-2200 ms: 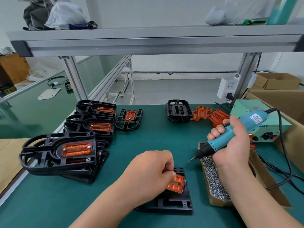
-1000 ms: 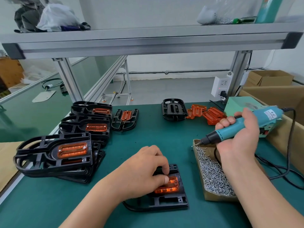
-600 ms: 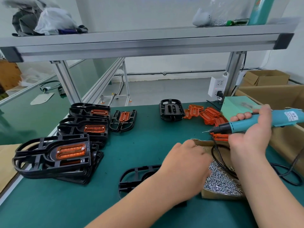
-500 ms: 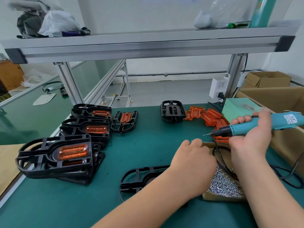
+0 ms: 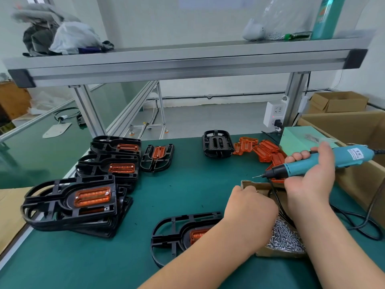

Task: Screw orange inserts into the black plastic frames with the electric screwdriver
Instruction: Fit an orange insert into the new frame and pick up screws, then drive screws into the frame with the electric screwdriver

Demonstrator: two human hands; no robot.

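Left hand (image 5: 250,207) in screw box (image 5: 277,253), fingers hidden: grip unclear. Right hand (image 5: 308,178) grips screwdriver (image 5: 345,158) just above. Frame (image 5: 173,232) with insert (image 5: 198,234) under left arm, likely unscrewed. Done stacks (image 5: 52,205) far left; spare inserts (image 5: 264,149) wait.

left hand (image 5: 250,207), right hand (image 5: 308,180): bare; forearms (image 5: 208,257) bare to frame edge.
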